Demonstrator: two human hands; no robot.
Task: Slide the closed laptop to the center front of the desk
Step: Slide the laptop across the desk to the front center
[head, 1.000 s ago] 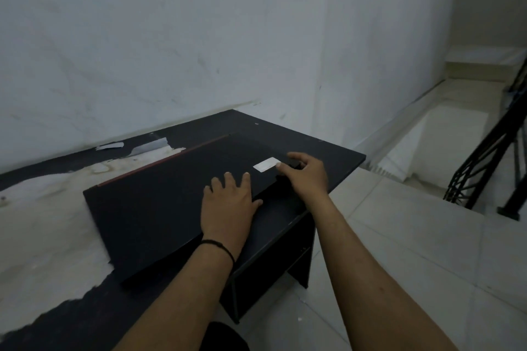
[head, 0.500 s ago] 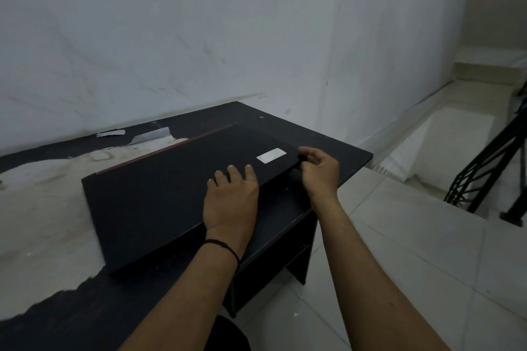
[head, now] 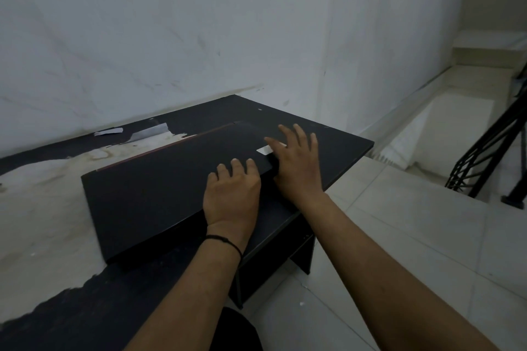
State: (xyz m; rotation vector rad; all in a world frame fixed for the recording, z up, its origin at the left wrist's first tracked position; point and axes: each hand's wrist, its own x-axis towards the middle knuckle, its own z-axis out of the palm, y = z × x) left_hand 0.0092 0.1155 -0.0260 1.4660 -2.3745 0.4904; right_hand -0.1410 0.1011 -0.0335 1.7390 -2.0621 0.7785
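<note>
The closed black laptop (head: pixel 159 194) lies flat on the dark desk (head: pixel 328 151), turned at an angle, with a white sticker (head: pixel 263 150) near its right corner. My left hand (head: pixel 232 195) rests palm down on the lid near its front edge, fingers together. My right hand (head: pixel 298 168) lies over the laptop's right corner with its fingers spread apart, partly covering the sticker. Neither hand is curled around the laptop.
The desk top is worn, with a large pale patch (head: pixel 37 208) on the left and torn tape bits (head: pixel 148 132) near the wall. The desk's right edge drops to a tiled floor (head: pixel 413 236). A stairwell with a black railing (head: pixel 496 145) lies at the right.
My right hand has let go of the laptop's right corner and now lies over it with fingers spread. My left hand stays flat on the lid.
</note>
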